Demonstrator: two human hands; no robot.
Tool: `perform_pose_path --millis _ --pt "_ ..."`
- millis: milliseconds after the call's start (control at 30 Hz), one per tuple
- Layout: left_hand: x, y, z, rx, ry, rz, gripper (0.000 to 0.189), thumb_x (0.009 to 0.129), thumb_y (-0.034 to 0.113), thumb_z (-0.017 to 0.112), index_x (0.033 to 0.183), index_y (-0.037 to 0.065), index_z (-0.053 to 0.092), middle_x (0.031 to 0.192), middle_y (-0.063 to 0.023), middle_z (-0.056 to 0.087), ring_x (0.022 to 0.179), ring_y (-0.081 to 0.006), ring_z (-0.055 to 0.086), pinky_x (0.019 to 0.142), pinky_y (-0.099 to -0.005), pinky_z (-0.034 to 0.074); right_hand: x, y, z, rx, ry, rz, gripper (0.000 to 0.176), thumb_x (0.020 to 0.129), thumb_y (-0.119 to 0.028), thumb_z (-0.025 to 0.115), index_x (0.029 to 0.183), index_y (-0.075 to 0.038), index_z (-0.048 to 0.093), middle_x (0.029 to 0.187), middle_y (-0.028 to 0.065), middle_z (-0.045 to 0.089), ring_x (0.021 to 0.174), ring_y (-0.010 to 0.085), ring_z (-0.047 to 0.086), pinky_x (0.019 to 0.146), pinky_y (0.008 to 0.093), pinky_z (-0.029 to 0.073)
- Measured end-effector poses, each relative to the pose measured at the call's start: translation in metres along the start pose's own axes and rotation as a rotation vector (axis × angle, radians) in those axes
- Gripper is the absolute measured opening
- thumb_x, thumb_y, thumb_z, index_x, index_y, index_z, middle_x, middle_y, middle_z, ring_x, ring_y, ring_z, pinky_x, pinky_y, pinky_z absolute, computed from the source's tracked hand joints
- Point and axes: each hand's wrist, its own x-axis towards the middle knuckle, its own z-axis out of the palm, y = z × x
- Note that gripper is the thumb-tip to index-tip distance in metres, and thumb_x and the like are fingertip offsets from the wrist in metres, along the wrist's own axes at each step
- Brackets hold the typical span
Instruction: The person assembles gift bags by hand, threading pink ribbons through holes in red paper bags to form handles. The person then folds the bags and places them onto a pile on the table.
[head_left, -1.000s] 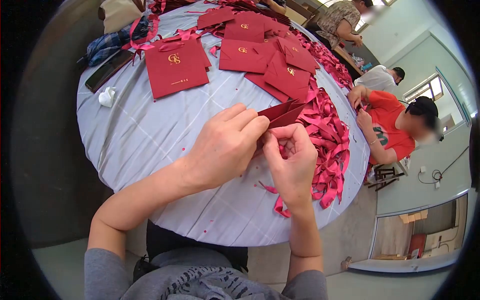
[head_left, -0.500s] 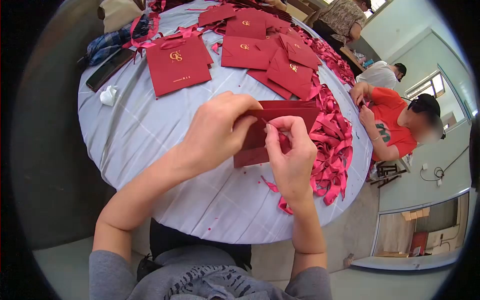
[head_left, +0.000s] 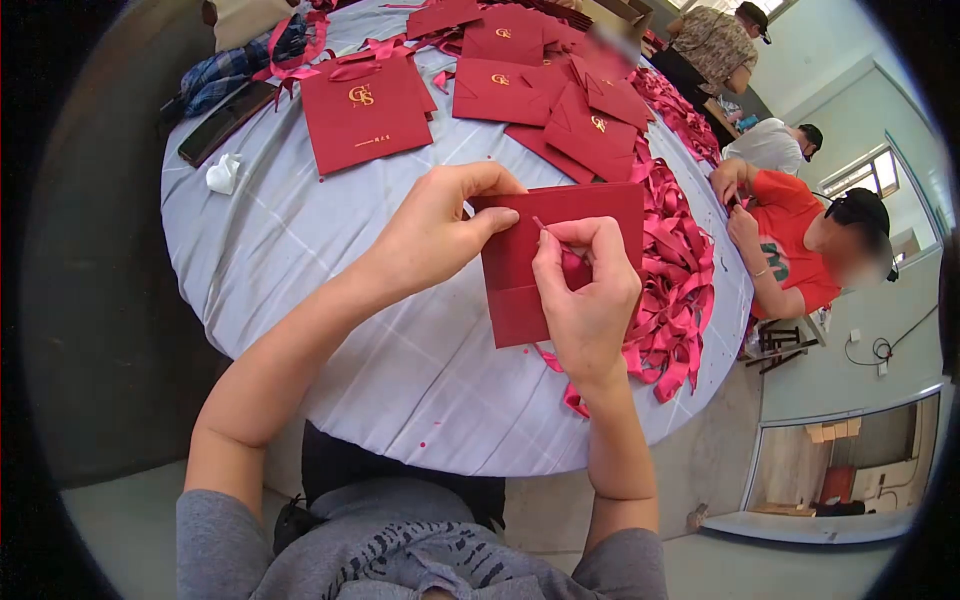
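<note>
2 bare hands work at a dark red paper bag [head_left: 515,318] above the near half of a round table with a pale cloth [head_left: 380,390]. The left hand [head_left: 440,225] grips the bag at its upper left corner, its fingers narrow: the thumb presses on the near face, and the index finger reaches along the top edge; where the other fingertips lie, I cannot tell. The right hand [head_left: 592,290] is in front of the same face, right of the left thumb, its thumb and index fingertip closed in a narrow pinch on a thin pink ribbon end [head_left: 538,222]. More pink ribbon [head_left: 575,268] shows inside the curl of that hand. The bag lies behind the right fingers, its face tilted up; whether they touch it is unclear.

Just right of the bag spreads a heap of loose pink ribbons [head_left: 672,320]. Beyond the hands, overlapping red bags [head_left: 500,90] with gold marks lie in a pile, and 1 larger bag [head_left: 365,120] with a ribbon handle lies left of them. Farther left are a crumpled white tissue [head_left: 223,174], a dark phone [head_left: 225,124] and a plaid cloth item [head_left: 225,78]. At the table's right side, a person in an orange-red shirt [head_left: 785,240] holds both hands together.
</note>
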Motion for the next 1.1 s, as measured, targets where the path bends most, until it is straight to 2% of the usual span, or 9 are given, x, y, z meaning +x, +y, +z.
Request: perform_pose_path --millis 300,467,500,567,667,800,900,1000,1100 --pt "-0.002 0.002 0.002 0.000 0.009 0.004 0.013 0.084 0.003 0.057 0.096 -0.002 0.060 0.083 -0.0009 0.060 0.078 -0.0054 0.054 0.062 -0.0214 0.045 0.000 0.001 0.001 -0.006 -0.003 -0.012 0.016 0.074 0.005 0.063 0.082 0.000 0.050 0.074 0.0105 0.055 0.062 0.0235 0.058 0.055 0.0324 0.047" --pt "-0.005 0.003 0.005 0.075 0.026 0.064 0.015 0.083 0.003 0.058 0.098 -0.002 0.060 0.086 -0.0005 0.060 0.078 -0.0071 0.055 0.061 -0.0216 0.045 0.001 -0.001 0.003 -0.058 0.014 -0.090 0.013 0.074 0.002 0.061 0.078 -0.001 0.049 0.072 0.0142 0.051 0.064 0.0319 0.056 0.055 0.0385 0.045" --pt "-0.005 -0.008 0.007 0.019 0.073 0.132 0.015 0.081 0.003 0.060 0.095 -0.001 0.062 0.084 -0.0060 0.065 0.077 -0.0094 0.058 0.061 -0.0246 0.046 -0.001 0.002 0.005 -0.118 0.051 -0.128 0.011 0.074 0.002 0.063 0.078 -0.001 0.053 0.071 0.0108 0.054 0.061 0.0209 0.057 0.054 0.0298 0.046" --pt "-0.010 -0.010 0.010 0.084 0.122 0.171 0.017 0.082 0.006 0.060 0.097 0.000 0.062 0.086 -0.0057 0.064 0.080 -0.0108 0.058 0.062 -0.0230 0.044 -0.005 0.000 0.004 -0.146 0.062 -0.133 0.014 0.069 0.002 0.063 0.078 -0.001 0.052 0.073 0.0139 0.052 0.062 0.0291 0.056 0.054 0.0357 0.046" --pt "-0.016 -0.001 0.016 0.216 0.167 0.250 0.020 0.082 -0.003 0.057 0.102 -0.002 0.059 0.092 -0.0084 0.062 0.084 -0.0142 0.059 0.074 -0.0253 0.045 -0.004 -0.005 0.006 -0.074 0.120 -0.148 0.016 0.069 0.003 0.059 0.077 0.000 0.045 0.072 0.0172 0.047 0.066 0.0365 0.052 0.057 0.0431 0.044" --pt "-0.022 0.013 0.022 0.538 0.176 0.570 0.023 0.079 -0.012 0.052 0.100 -0.005 0.056 0.087 -0.0145 0.056 0.080 -0.0268 0.056 0.072 -0.0308 0.045 -0.009 -0.019 0.002 -0.222 0.045 -0.233 0.017 0.065 0.000 0.056 0.078 0.003 0.045 0.079 0.0163 0.044 0.075 0.0323 0.049 0.064 0.0384 0.045" --pt "-0.027 0.016 0.026 0.590 0.167 0.571 0.025 0.078 -0.014 0.051 0.101 -0.004 0.056 0.087 -0.0143 0.056 0.080 -0.0268 0.056 0.071 -0.0310 0.044 -0.010 -0.021 -0.003 -0.225 0.043 -0.236 0.018 0.066 0.003 0.055 0.079 0.004 0.044 0.079 0.0176 0.045 0.073 0.0338 0.050 0.063 0.0387 0.045" --pt "-0.027 0.014 0.027 0.575 0.152 0.566 0.028 0.077 -0.014 0.051 0.103 -0.004 0.056 0.090 -0.0142 0.056 0.082 -0.0265 0.056 0.073 -0.0305 0.045 -0.006 -0.014 0.001 0.096 0.012 -0.040 0.023 0.068 0.002 0.057 0.085 0.006 0.043 0.081 0.0217 0.048 0.074 0.0394 0.052 0.064 0.0433 0.045" --pt "-0.026 0.012 0.024 0.601 0.155 0.580 0.030 0.078 -0.014 0.050 0.105 -0.004 0.056 0.093 -0.0141 0.057 0.085 -0.0264 0.057 0.074 -0.0305 0.045 -0.009 -0.008 0.007 0.149 0.026 -0.039 0.021 0.070 0.005 0.055 0.087 0.006 0.041 0.084 0.0241 0.048 0.077 0.0420 0.051 0.065 0.0452 0.044"
